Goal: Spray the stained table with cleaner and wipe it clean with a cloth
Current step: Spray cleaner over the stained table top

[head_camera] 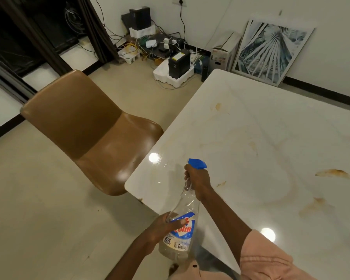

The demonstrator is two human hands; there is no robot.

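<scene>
A clear spray bottle [187, 207] with a blue trigger head and a blue and red label is held tilted over the near corner of the glossy white table [251, 122]. My right hand [197, 179] grips its neck just below the trigger. My left hand [164, 226] holds the lower body of the bottle at the label. Brown stains mark the tabletop: a long smear [332, 173] at the right, a blotch [313, 207] nearer me, a small spot [218, 106] farther off. No cloth is in view.
A tan leather chair [89, 128] stands at the table's left side, its seat tucked against the edge. Against the far wall lie tangled cables, black boxes on foam [179, 66], a cardboard box [223, 52] and a framed picture [271, 51].
</scene>
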